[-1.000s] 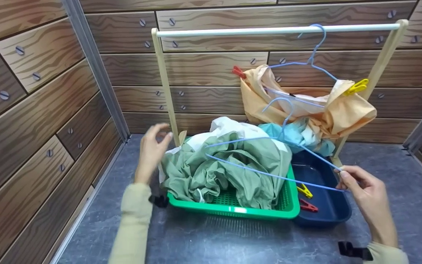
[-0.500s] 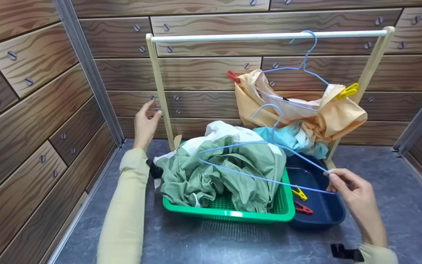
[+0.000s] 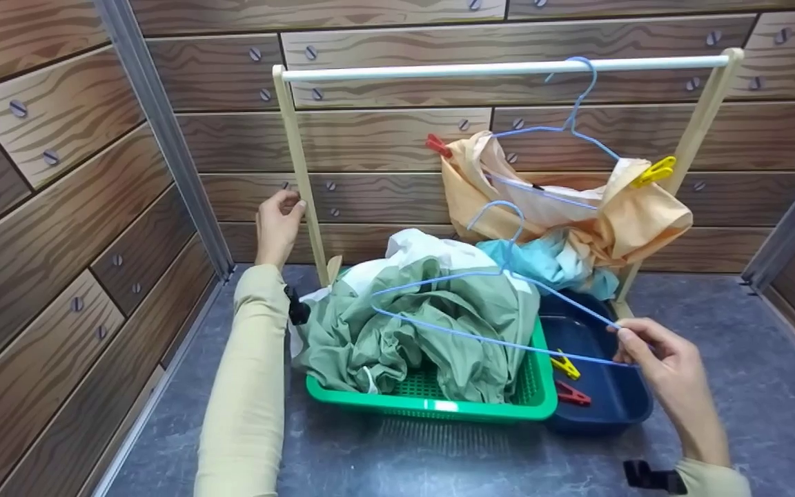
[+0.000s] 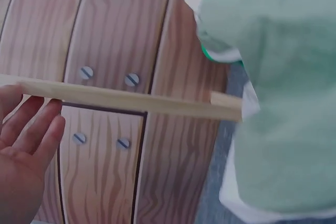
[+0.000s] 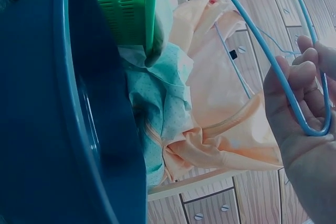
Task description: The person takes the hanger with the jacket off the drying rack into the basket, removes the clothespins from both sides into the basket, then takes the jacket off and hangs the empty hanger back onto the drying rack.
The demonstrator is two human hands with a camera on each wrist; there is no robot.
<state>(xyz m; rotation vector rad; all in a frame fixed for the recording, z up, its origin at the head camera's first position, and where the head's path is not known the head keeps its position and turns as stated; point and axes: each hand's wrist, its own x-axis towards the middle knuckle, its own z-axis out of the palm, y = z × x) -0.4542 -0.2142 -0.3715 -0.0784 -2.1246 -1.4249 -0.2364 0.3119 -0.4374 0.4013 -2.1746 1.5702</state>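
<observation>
In the head view my right hand (image 3: 666, 359) pinches a blue wire hanger (image 3: 453, 333) by its right corner. The hanger is held over a green basket (image 3: 432, 407), hook up and nothing on it. The right wrist view shows that hanger's end (image 5: 315, 129) between thumb and fingers. My left hand (image 3: 279, 224) is at the left post (image 3: 304, 186) of a clothes rack, fingers curled against it. In the left wrist view the fingertips (image 4: 52, 108) meet the post and are partly hidden by it. Crumpled green cloth (image 3: 418, 331) and white cloth (image 3: 432, 245) fill the basket.
From the rack's white bar (image 3: 404, 72) hangs another blue hanger (image 3: 580, 103) bearing an orange garment (image 3: 646, 221), clipped by red (image 3: 437, 145) and yellow (image 3: 656, 171) clothespins. A dark blue tub (image 3: 618, 393) holds a yellow and a red clothespin. Light blue cloth (image 3: 549, 259) lies behind it.
My left hand has moved from beside the basket up to the rack's left post, and its fingers have curled in. My right hand keeps the hanger, which has tilted slightly. The head view has shifted a little.
</observation>
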